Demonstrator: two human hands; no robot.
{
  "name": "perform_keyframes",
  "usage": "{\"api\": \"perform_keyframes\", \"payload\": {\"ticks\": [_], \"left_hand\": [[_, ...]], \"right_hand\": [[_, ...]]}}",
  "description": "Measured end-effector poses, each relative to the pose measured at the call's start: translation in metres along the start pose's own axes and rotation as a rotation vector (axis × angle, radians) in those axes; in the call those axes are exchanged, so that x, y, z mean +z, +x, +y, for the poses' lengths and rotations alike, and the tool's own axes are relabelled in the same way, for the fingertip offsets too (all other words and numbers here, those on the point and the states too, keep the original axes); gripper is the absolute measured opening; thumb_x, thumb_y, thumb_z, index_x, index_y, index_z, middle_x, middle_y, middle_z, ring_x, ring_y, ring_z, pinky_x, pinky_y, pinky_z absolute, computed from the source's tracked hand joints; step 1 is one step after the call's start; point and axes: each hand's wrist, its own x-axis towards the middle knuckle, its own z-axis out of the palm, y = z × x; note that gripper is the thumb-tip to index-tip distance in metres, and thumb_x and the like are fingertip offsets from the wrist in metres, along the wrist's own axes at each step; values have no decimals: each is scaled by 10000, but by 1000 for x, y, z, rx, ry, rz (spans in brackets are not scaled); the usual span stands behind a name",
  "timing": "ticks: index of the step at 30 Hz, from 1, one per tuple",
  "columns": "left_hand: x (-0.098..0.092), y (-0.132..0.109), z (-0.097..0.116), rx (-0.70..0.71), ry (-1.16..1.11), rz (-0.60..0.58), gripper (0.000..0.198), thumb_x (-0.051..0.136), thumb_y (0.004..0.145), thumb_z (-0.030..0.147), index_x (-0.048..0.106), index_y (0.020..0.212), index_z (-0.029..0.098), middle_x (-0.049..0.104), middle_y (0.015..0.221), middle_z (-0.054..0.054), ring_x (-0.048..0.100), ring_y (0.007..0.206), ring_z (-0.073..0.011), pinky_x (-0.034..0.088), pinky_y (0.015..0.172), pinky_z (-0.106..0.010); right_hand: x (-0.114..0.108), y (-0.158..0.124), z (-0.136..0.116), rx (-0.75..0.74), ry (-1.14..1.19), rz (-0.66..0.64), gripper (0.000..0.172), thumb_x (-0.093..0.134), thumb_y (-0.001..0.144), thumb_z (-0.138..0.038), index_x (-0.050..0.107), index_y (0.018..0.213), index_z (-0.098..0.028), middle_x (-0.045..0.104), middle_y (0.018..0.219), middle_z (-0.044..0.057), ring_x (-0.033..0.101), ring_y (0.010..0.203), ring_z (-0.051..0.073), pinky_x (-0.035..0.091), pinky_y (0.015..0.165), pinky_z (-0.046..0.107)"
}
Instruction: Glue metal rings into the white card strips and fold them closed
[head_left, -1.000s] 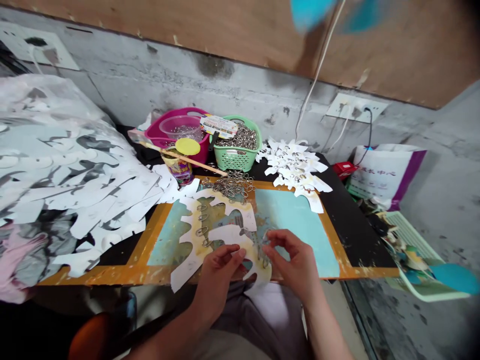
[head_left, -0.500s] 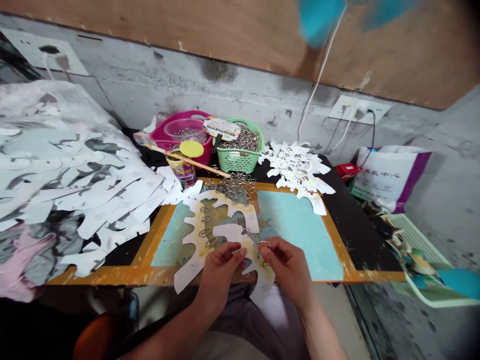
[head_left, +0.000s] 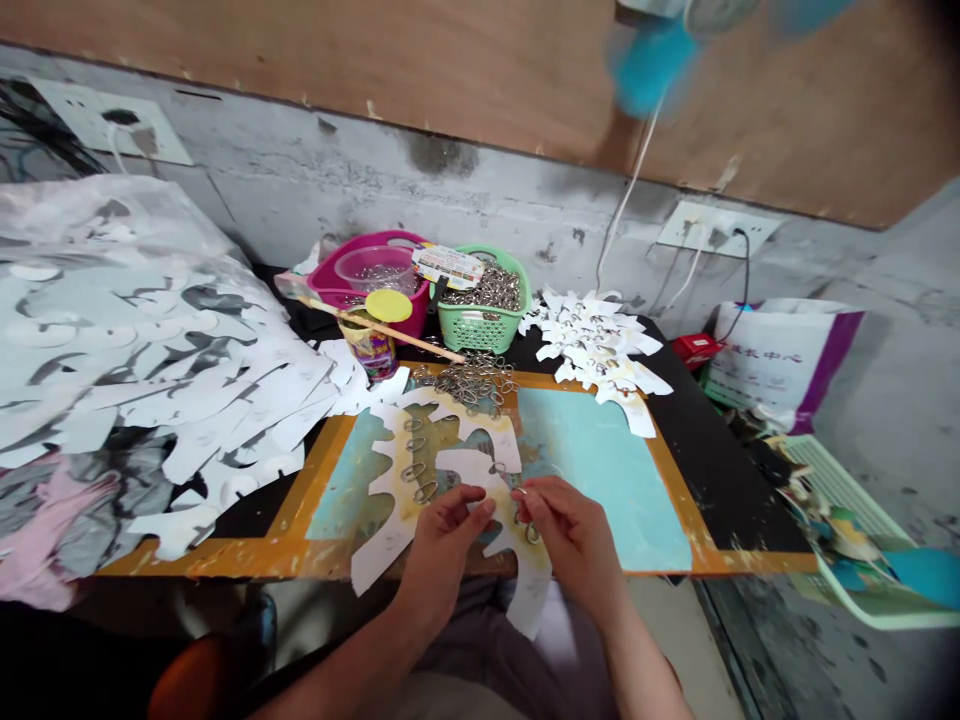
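At the front edge of the table, my left hand (head_left: pixel 448 545) is closed, its thumb and fingers pinching the edge of a white toothed cut-out (head_left: pixel 529 585). My right hand (head_left: pixel 576 540) pinches a small metal ring (head_left: pixel 521 491) just above the same piece; the fingers partly cover it. More rings lie on this piece, over yellowish smears that look like glue. To the left rests a second white cut-out (head_left: pixel 382 545) with a row of several metal rings (head_left: pixel 414 472) along it. Behind them is a loose heap of metal rings (head_left: pixel 472 380).
A green basket (head_left: pixel 480 328) full of rings and a magenta basket (head_left: pixel 352 250) stand at the back. A stick (head_left: pixel 405 338) leans across a can (head_left: pixel 371 355). White cut-outs are piled at left (head_left: pixel 225 390) and back right (head_left: pixel 600 345). A blurred fan (head_left: pixel 652 65) hangs above.
The view has tilted up slightly, so the table sits lower in the picture. My right fingertips have shifted a little, and the ring in them shows less than before.
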Motion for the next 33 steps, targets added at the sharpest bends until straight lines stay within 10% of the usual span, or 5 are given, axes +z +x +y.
{"api": "perform_keyframes", "payload": {"ticks": [7, 26, 33], "left_hand": [[2, -3, 3, -33, -12, -18, 417, 883, 575, 375, 649, 837, 151, 668, 721, 4, 625, 613, -113, 507, 582, -212], [1, -3, -2, 14, -37, -7, 442, 901, 567, 358, 633, 837, 133, 657, 773, -3, 606, 621, -93, 521, 597, -202], [6, -1, -1, 17, -39, 57, 487, 893, 578, 344, 533, 851, 163, 622, 674, 36, 573, 530, -71, 482, 541, -178]], "right_hand": [[6, -3, 7, 271, 184, 73, 250, 625, 878, -408, 676, 822, -170, 648, 707, 26, 589, 611, 137, 480, 572, 222], [25, 0, 24, 87, -338, 212, 266, 488, 957, -358, 622, 814, -179, 637, 705, 16, 571, 623, 149, 396, 566, 242], [33, -11, 18, -106, -201, 368, 142, 501, 957, -261, 609, 1039, -219, 653, 1088, 70, 634, 932, 176, 518, 749, 270]]}}
